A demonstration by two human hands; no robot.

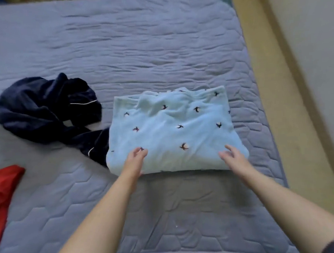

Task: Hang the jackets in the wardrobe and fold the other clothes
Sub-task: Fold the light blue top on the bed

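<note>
You have bare quilted mattress (135, 39) across the whole upper half of the frame, and more along the lower centre. The folded light-blue garment (168, 130) fills the middle. The crumpled navy garment (41, 112) touches its left edge, closing that side. The red cloth (1, 189) blocks the lower-left edge. On the right, only a narrow mattress strip runs beside the tan bed border (269, 98).
</note>
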